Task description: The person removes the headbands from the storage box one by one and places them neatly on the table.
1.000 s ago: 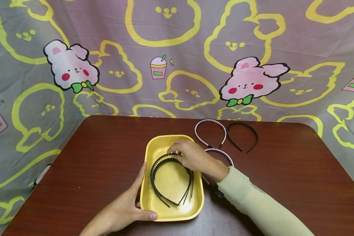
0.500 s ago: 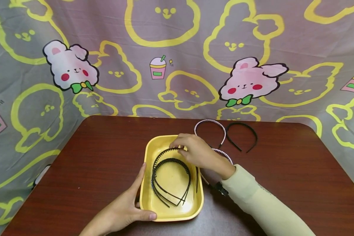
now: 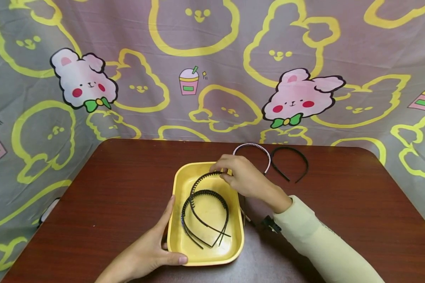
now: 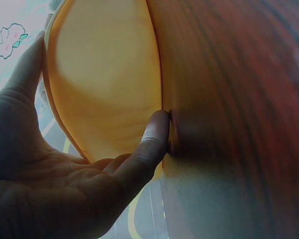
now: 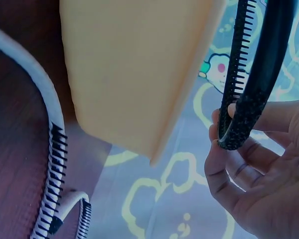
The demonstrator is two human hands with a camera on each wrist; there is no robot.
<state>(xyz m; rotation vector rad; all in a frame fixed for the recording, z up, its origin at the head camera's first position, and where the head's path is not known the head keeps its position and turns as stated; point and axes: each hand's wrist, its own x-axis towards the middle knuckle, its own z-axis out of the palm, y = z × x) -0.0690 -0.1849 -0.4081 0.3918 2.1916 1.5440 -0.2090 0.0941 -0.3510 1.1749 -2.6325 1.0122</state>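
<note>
A yellow plastic tray point(image 3: 177, 177) stands on the table, and my left hand point(image 3: 146, 245) grips its near left corner. In the left wrist view the fingers point(image 4: 144, 154) and thumb lie along the tray's outer wall point(image 4: 104, 74). Over the tray's far right corner, my right hand point(image 3: 246, 179) pinches a black toothed headband point(image 3: 194, 188) by its arched top. That headband point(image 5: 261, 79) is raised and clear of the tray wall in the right wrist view. Below it, several more black headbands point(image 3: 227, 208) lie overlapping inside the tray; their exact number is hard to tell.
On the table behind the right hand lie a pale pink headband point(image 3: 252, 144) and a black headband point(image 3: 306, 161). Beside the tray, the right wrist view shows a pale headband point(image 5: 47, 94) with black teeth. A patterned curtain point(image 3: 198, 118) hangs behind the table point(image 3: 134, 177).
My right hand has moved up and to the right, drawing one black headband away from the others in the tray. The left hand and tray have stayed in place.
</note>
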